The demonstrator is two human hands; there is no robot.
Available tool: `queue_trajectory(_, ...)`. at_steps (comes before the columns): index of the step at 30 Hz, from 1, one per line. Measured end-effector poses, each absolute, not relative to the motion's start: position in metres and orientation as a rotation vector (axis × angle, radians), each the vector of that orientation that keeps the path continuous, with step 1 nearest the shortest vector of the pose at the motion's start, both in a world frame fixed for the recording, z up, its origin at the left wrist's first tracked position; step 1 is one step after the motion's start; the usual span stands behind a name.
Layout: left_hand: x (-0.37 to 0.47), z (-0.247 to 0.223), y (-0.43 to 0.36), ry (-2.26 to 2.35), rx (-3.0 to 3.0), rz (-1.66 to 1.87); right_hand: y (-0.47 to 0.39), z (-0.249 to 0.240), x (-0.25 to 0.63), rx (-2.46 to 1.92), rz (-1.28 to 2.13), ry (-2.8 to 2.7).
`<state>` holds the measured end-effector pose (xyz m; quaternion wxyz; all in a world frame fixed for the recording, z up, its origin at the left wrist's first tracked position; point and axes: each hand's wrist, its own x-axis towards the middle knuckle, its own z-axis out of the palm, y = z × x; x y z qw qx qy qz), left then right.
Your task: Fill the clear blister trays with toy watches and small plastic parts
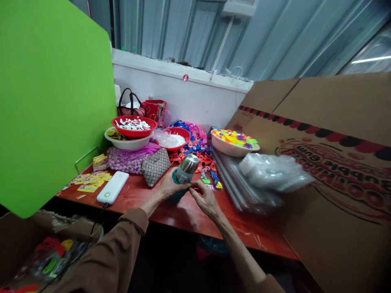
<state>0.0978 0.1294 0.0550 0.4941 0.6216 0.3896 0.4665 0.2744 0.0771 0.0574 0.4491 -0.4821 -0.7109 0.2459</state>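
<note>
From my head view: white power bank [113,187] on red table [161,209], cable [105,206] attached, yellow cards [91,182] near. Patterned pouch [156,167] beside purple bag [126,161]. Red bowl [134,132] holding white pieces [132,123] sits atop cream bowl [130,144]. Clear plastic bags [271,171] right, near cardboard [262,99].

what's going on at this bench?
A person's left hand is wrapped around a teal bottle with a silver cap, held over the red table. The right hand is beside it, fingers bent near the bottle; contact is hard to tell. A patterned pouch and a white power bank lie to the left, with bowls of small parts behind. Clear plastic bags are on the right, by a big cardboard box.
</note>
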Motion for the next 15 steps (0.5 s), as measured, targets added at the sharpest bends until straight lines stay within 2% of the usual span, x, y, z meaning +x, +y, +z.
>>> queue_trajectory(5, 0.087, 0.070, 0.096, 0.905, 1.463, 1.180, 0.048, 0.075, 0.281, -1.152, 0.922, -1.486)
queue_trajectory(9, 0.073, 0.087, 0.054, 0.741, 1.392, 1.045, 0.018, 0.105, 0.291, -1.184, 0.878, -1.350)
queue_trajectory(12, 0.063, 0.093, 0.022, 0.702, 1.402, 0.913, -0.003, 0.129, 0.299, -1.197, 0.892, -1.404)
queue_trajectory(15, 0.054, 0.090, -0.007, 0.735, 1.466, 0.801, -0.021, 0.147, 0.299, -1.186, 1.059, -1.605)
